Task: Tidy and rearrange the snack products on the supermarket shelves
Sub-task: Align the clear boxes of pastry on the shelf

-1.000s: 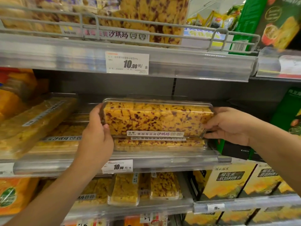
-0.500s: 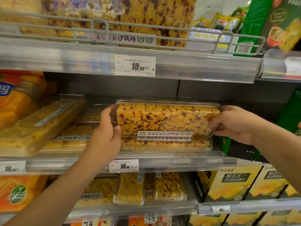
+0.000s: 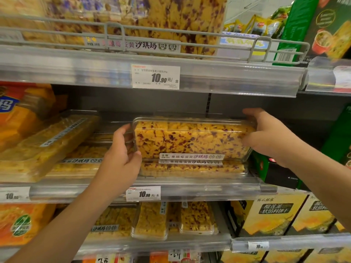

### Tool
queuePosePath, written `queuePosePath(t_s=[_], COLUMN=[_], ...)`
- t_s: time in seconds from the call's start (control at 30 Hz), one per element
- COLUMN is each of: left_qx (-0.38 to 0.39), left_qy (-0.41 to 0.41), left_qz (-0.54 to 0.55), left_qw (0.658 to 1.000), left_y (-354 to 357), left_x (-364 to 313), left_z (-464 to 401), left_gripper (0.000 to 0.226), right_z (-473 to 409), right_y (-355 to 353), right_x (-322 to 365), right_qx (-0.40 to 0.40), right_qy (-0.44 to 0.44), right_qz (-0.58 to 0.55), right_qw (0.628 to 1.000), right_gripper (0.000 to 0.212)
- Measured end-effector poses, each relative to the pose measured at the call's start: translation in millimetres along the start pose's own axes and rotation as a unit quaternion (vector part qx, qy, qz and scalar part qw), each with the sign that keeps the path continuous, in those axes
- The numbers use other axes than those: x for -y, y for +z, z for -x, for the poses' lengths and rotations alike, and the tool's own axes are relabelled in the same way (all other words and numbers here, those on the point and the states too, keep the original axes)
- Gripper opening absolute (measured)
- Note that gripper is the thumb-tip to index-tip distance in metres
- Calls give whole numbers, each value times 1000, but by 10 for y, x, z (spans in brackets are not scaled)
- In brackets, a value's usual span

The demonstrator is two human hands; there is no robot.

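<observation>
1. The snack box point(image 3: 191, 138) is a clear plastic box full of yellow cake with dark red bits. It sits on the middle shelf point(image 3: 190, 184), on top of another box point(image 3: 192, 168) of the same kind.
2. The left hand point(image 3: 121, 158) grasps the left end of the snack box. Its thumb is at the front bottom corner and its fingers curl around the side.
3. The right hand point(image 3: 266, 135) grasps the right end of the snack box. Its fingers reach over the top back edge.
4. A white label point(image 3: 191, 156) with writing runs along the front of the snack box, near the bottom.
5. To the left of the snack box, a long box point(image 3: 47, 143) of plain yellow cake lies tilted across other boxes.
6. Right above the snack box, a price tag point(image 3: 155, 77) on the top shelf edge reads 10.90.
7. Below the snack box, a smaller tag point(image 3: 143, 193) on the middle shelf edge also reads 10.90.
8. Further below the snack box, more clear boxes point(image 3: 195, 218) of cake stand on the bottom shelf.
9. To the lower right of the snack box stand yellow cartons point(image 3: 271, 213).
</observation>
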State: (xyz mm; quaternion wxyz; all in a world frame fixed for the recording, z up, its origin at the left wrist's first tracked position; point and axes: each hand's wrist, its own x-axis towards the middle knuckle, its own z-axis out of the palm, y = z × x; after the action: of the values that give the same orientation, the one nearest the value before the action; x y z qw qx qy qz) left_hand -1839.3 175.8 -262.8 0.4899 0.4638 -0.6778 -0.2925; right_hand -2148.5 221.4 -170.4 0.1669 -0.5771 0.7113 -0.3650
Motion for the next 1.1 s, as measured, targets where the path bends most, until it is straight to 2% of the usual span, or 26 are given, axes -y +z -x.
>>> queuePosePath(t_s=[0.07, 0.13, 0.17, 0.27, 0.4, 0.47, 0.53, 0.6, 0.67, 0.7, 0.77, 0.8, 0.83, 0.9, 1.03, 1.1], left_qx=[-4, -19, -31, -68, -108, -125, -133, -125, -107, -100, -77, -58, -39, -10, 6, 5], left_qy=[17, 57, 77, 108, 132, 95, 30, -51, -147, -201, -304, -329, -341, -335, -283, -264], left_qz=[1, -20, -39, -93, -154, -106, -17, 61, 139, 185, 283, 327, 359, 389, 355, 360], left_qw=[1000, 998, 996, 987, 973, 982, 991, 989, 974, 957, 906, 884, 868, 858, 891, 894], left_y=[-10, -27, -39, -127, -428, -633, -863, -1112, -1349, -1474, -1731, -1846, -1953, -2136, -2257, -2260], left_x=[-25, -67, -84, -94, -88, -34, 53, 177, 326, 417, 569, 629, 672, 736, 722, 671], left_z=[41, 119, 163, 296, 483, 615, 761, 883, 940, 944, 943, 944, 931, 872, 663, 578], left_gripper=[66, 66, 66, 58, 32, 21, 20, 29, 32, 34, 65, 76, 82, 84, 61, 65], right_z=[81, 176, 224, 323, 369, 384, 419, 487, 574, 611, 667, 686, 702, 746, 881, 968], right_y=[37, 127, 192, 473, 943, 1202, 1480, 1775, 2073, 2216, 2466, 2577, 2678, 2840, 2986, 3027], right_x=[71, 174, 249, 512, 869, 1041, 1228, 1450, 1660, 1763, 1937, 1992, 2028, 2065, 2103, 2148], right_qx=[-32, -72, -74, -39, 12, 38, 63, 89, 102, 110, 134, 142, 143, 127, 80, 66], right_qy=[-80, -194, -250, -358, -437, -469, -501, -523, -542, -544, -524, -510, -497, -477, -453, -436], right_qz=[138, 267, 294, 292, 237, 197, 164, 161, 176, 177, 172, 178, 190, 220, 223, 215], right_qw=[987, 941, 920, 886, 868, 860, 847, 832, 816, 813, 823, 829, 834, 842, 859, 871], right_gripper=[82, 79, 75, 63, 55, 51, 48, 48, 51, 53, 59, 63, 66, 66, 57, 57])
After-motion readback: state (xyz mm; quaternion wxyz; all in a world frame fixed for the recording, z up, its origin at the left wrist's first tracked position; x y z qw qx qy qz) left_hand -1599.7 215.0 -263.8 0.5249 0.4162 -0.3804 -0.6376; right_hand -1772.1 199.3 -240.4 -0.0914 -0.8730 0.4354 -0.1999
